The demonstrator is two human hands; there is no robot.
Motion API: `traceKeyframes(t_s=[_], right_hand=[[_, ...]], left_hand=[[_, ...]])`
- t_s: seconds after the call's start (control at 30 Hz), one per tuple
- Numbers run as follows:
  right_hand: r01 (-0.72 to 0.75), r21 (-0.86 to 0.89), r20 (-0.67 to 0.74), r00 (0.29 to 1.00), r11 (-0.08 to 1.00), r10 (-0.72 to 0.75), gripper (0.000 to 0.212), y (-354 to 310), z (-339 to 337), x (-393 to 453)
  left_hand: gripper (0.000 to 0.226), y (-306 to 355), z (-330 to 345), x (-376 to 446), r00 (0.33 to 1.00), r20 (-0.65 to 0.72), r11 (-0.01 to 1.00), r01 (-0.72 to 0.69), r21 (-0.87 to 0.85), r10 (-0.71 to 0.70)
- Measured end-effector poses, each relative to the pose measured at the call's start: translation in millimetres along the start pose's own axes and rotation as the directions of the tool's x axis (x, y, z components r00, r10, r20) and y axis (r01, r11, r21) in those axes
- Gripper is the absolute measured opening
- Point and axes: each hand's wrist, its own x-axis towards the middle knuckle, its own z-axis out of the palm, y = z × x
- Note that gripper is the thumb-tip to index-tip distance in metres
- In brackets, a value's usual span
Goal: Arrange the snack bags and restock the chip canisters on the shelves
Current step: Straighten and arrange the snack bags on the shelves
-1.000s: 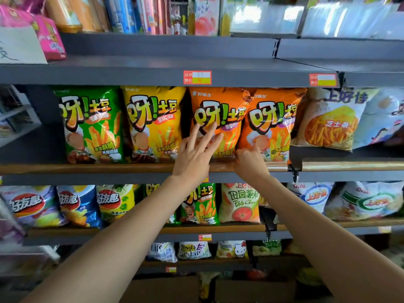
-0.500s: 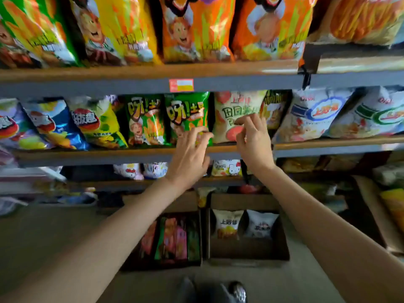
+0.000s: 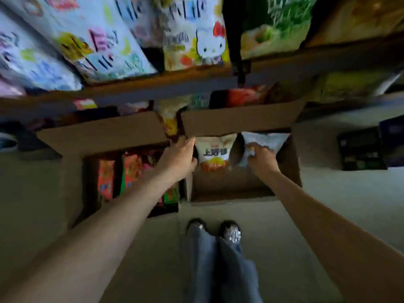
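while both arms reach into the brown cardboard box (image 3: 244,182) at 12 o'clock of the shoes, the right hand (image 3: 261,159) pinches the pale blue-white snack bag (image 3: 265,142); the left hand (image 3: 178,158) curls by the white-and-orange snack bag (image 3: 215,153), grip unclear. best to grasp each bag's top seam and lift straight, avoiding crushing.

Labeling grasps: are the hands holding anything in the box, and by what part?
Right hand grips the pale bag at its lower left part. Left hand is beside the white-and-orange bag; whether it holds it cannot be told.
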Motion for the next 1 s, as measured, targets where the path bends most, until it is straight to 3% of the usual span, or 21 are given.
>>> traceKeyframes(t_s=[0.13,0.3,0.47,0.6,0.77,0.9,1.0], right_hand=[[-0.028,0.163,-0.009,1.000,0.986,0.030,0.033,19.2,72.0,85.2],[-0.057,0.221,-0.093,0.992,0.974,0.079,0.028,34.7,138.7,177.3],[-0.111,0.430,-0.152,0.969,0.896,0.193,0.020,26.4,142.3,157.2],[0.038,0.388,-0.151,0.988,0.921,0.023,0.015,8.2,56.6,84.4],[0.168,0.271,-0.048,0.986,0.948,-0.161,0.015,-48.8,-119.3,-14.3],[0.184,0.378,-0.083,0.983,0.907,-0.165,0.017,-86.5,-237.1,-99.0],[0.237,0.502,-0.144,0.971,0.832,-0.190,0.015,-99.1,-303.3,-157.5]], left_hand=[[0.046,-22.5,80.9,66.3,1.000,0.013,1.000,0.005,-0.030,-0.005],[0.043,-59.9,144.7,126.8,0.995,-0.093,0.979,0.026,-0.201,-0.045],[0.043,-70.3,155.8,112.8,0.981,-0.117,0.949,0.112,-0.295,-0.152],[0.048,-39.5,89.2,66.5,0.987,-0.047,0.953,0.136,-0.272,-0.155],[0.043,29.0,-51.8,-7.6,0.979,0.189,0.979,0.107,-0.174,-0.073],[0.047,76.8,-177.2,-67.1,0.989,0.119,0.991,-0.070,-0.118,0.084],[0.035,105.4,-258.9,-109.7,0.977,0.120,0.985,-0.172,-0.033,0.175]])
